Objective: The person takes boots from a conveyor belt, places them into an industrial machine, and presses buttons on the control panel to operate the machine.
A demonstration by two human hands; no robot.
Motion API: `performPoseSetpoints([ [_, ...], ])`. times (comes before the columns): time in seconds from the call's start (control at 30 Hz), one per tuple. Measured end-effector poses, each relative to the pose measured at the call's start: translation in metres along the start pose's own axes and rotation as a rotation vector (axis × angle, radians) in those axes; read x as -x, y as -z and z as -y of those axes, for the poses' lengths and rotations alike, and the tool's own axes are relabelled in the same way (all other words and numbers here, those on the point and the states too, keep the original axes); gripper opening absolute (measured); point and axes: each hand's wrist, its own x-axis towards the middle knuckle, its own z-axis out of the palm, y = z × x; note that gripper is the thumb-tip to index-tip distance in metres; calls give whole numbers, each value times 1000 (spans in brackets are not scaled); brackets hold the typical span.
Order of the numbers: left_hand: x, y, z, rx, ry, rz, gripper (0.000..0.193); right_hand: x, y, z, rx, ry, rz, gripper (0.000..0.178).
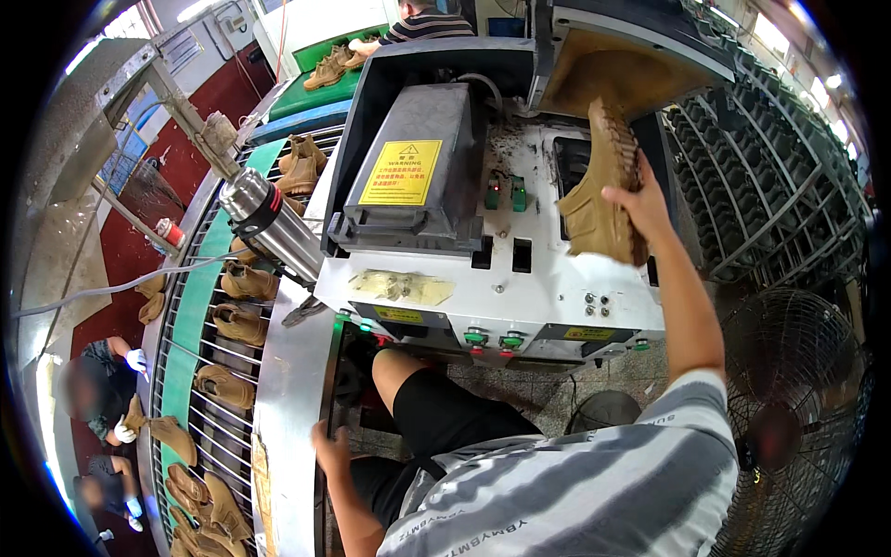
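Note:
A tan boot (594,200) is gripped in my right hand (645,200), held up in front of the white machine's (548,306) right bay. The boot's toe end points up and its lugged sole faces right, with my fingers wrapped over the sole side. My left hand (331,452) is low at the left, beside the metal edge (292,399) of the conveyor. Its fingers look loosely apart, and nothing shows in them. The bay's dark lid (640,56) stands raised behind the boot.
On the left, a roller conveyor (209,339) carries several tan boots. A steel thermos (269,223) stands between it and the machine's covered left bay (413,167). A wire-cage fan (784,418) and dark racks (761,176) are on the right. Other people work at the far side and left.

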Motion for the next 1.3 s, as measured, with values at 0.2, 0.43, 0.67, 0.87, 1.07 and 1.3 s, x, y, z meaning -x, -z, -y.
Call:
performPoseSetpoints([
  [0.2,81,-26,91,-323,287,-212,27,-103,-20,-24,446,-171,116,108],
  [0.43,75,-42,62,-313,391,-287,13,-124,-71,-74,598,-395,199,106],
  [0.67,72,-46,69,-367,385,-313,14,-81,-87,-40,725,-436,244,105],
  [0.87,25,-69,36,-59,325,-158,28,-25,-68,-63,805,-68,176,69],
  [1.07,7,-120,-191,528,-199,529,22,167,-4,-158,191,217,-458,28],
  [1.3,17,-231,-295,268,-857,1045,28,274,20,-197,-1329,-1056,-620,35],
])
